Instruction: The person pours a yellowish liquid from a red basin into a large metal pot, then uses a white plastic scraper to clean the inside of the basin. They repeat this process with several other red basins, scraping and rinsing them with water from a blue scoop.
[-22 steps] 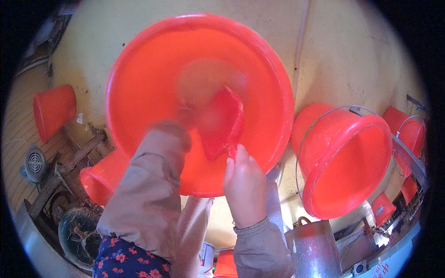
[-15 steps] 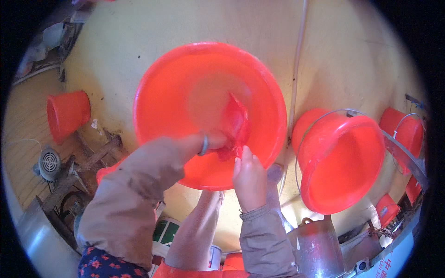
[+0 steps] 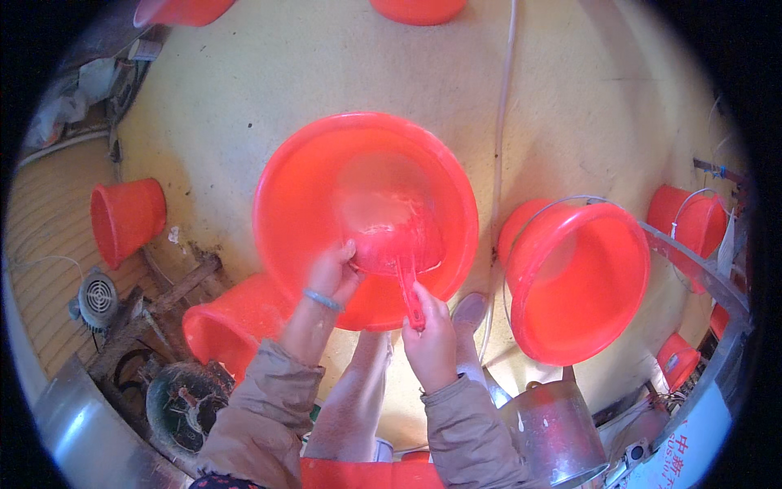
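Note:
A red plastic scoop (image 3: 384, 247) is held over a wide red basin (image 3: 281, 183), with a pale streak along the scoop's far part. My right hand (image 3: 430, 338) wraps round the scoop's handle, which points back towards me. At the scoop's left corner is my left hand (image 3: 332, 273), a band on its wrist; its thumb lies above the rim and the fingers curl beneath, seeming to grip it. A dull greyish-brown patch (image 3: 379, 175) covers part of the basin's bottom; what it is I cannot make out.
On the right stands a large red bucket (image 3: 574, 350) with a wire handle, near a metal pot (image 3: 554, 432). More red buckets, one (image 3: 130, 216) at the left, stand around. A pale hose (image 3: 503, 122) crosses the floor. Machinery with a motor (image 3: 98, 297) sits at the left.
My left hand has drawn back from inside the scoop to its left corner. The scoop has turned broad side up. The view has shifted, showing more red containers at the far edge.

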`<state>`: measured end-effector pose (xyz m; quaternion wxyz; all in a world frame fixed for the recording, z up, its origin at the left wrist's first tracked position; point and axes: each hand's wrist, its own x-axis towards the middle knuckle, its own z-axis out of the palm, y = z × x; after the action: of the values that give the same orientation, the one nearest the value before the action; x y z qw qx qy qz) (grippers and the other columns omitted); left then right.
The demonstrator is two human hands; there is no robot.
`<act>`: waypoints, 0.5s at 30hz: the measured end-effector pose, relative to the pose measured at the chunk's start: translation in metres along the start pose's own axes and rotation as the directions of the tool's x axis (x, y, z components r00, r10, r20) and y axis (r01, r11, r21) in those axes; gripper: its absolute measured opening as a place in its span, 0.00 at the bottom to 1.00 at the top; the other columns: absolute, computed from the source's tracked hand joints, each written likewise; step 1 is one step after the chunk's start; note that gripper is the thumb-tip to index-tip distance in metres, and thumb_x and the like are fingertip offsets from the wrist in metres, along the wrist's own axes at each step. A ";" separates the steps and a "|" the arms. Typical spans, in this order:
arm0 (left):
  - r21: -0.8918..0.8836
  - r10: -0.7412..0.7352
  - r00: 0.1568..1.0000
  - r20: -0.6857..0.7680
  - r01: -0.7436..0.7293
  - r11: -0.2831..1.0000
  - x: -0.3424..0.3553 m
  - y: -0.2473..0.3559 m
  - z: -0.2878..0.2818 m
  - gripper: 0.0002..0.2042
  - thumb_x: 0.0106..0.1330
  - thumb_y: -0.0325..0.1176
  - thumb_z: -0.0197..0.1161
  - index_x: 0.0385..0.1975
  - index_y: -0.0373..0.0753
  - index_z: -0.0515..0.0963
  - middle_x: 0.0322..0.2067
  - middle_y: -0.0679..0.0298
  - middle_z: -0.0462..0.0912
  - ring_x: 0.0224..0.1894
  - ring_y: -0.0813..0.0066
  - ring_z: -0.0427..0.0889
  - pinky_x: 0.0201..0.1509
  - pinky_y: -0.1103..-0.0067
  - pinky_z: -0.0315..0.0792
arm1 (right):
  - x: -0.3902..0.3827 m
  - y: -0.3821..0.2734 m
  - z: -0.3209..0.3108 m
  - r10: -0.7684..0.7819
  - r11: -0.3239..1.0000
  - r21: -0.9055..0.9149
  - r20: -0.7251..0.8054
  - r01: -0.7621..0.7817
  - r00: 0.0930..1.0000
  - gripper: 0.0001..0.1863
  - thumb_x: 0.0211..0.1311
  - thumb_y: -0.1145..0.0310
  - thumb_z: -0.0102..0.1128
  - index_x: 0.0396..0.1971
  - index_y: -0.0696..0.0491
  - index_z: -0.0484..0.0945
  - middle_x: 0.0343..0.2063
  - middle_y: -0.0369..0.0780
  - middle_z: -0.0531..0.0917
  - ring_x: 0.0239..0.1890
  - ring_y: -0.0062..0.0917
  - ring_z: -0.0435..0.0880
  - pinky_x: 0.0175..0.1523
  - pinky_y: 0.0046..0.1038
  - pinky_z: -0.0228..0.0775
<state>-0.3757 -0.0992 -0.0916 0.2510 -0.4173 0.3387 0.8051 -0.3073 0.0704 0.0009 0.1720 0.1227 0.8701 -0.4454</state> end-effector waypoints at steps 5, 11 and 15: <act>-0.090 -0.084 0.987 -0.139 0.072 0.993 0.007 -0.027 -0.014 0.10 0.69 0.33 0.46 0.43 0.39 0.73 0.39 0.59 0.80 0.46 0.68 0.78 0.51 0.69 0.74 | 0.007 0.015 0.006 0.324 0.372 0.810 0.344 -0.453 0.881 0.34 0.58 0.77 0.54 0.63 0.59 0.51 0.37 0.44 0.78 0.30 0.23 0.81 0.37 0.24 0.75; 0.915 -0.047 0.915 -0.400 0.402 0.036 0.074 -0.006 -0.073 0.11 0.66 0.39 0.49 0.37 0.40 0.74 0.30 0.60 0.78 0.33 0.68 0.78 0.35 0.70 0.74 | 0.027 0.024 0.021 0.269 0.928 0.236 0.111 -0.289 0.957 0.25 0.63 0.72 0.46 0.61 0.59 0.59 0.35 0.50 0.80 0.31 0.30 0.82 0.37 0.31 0.73; 0.935 0.214 0.961 -0.173 0.229 -0.271 0.148 0.016 -0.112 0.13 0.67 0.41 0.47 0.43 0.40 0.71 0.36 0.61 0.76 0.37 0.68 0.76 0.40 0.71 0.72 | 0.035 0.029 0.020 0.284 0.958 -0.015 0.141 -0.285 0.948 0.23 0.63 0.72 0.44 0.58 0.61 0.62 0.36 0.55 0.79 0.35 0.41 0.82 0.40 0.36 0.72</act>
<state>-0.4088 -0.1763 -0.2582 0.4382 -0.1589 0.8730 0.1435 -0.3250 0.0728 -0.0450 0.2954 0.2154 0.8275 -0.4260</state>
